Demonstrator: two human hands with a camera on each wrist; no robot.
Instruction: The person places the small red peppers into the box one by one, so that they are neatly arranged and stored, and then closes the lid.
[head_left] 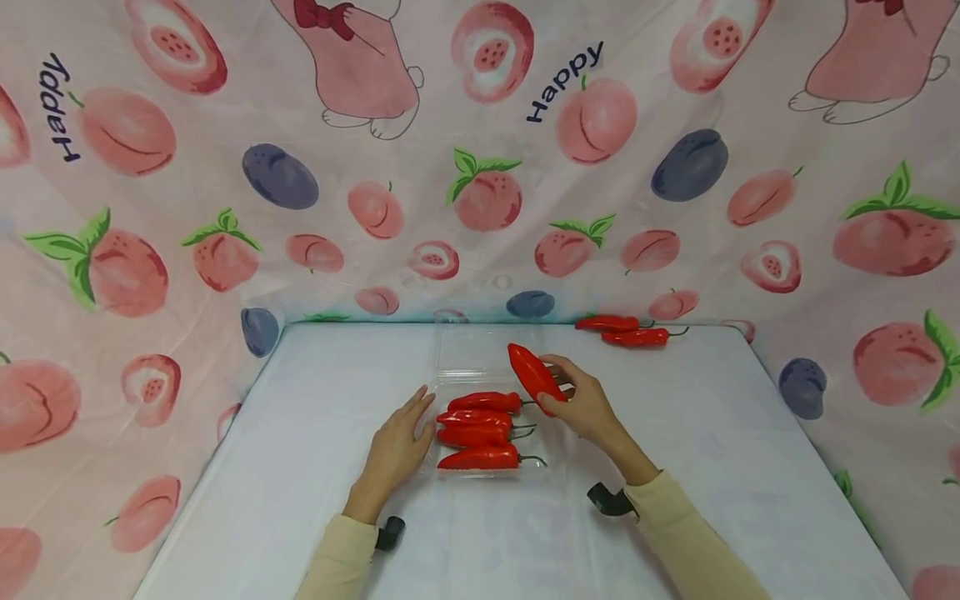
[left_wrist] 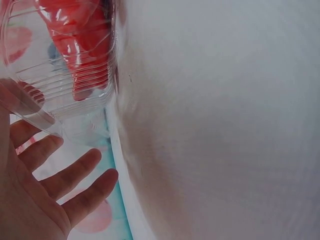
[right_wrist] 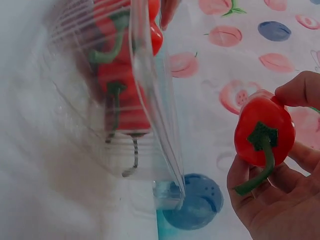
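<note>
A clear plastic clamshell box [head_left: 491, 474] lies on the table with several red peppers [head_left: 480, 457] in it, side by side, their stems pointing right. Its transparent lid [head_left: 487, 354] is folded back toward the wall. Over the box's right rear side, my right hand [head_left: 590, 408] holds another red pepper [head_left: 529, 367], tip up and to the left. The right wrist view shows its green stem [right_wrist: 262, 137] between thumb and fingers. My left hand [head_left: 397, 446] is at the box's left wall, fingers extended; in the left wrist view the thumb [left_wrist: 25, 95] is by the plastic.
Two more red peppers [head_left: 633, 337] lie at the table's back right edge. A fruit-print cloth [head_left: 487, 200] hangs behind the white table [head_left: 285, 467]. Dark wrist-camera mounts [head_left: 609, 500] project below both forearms.
</note>
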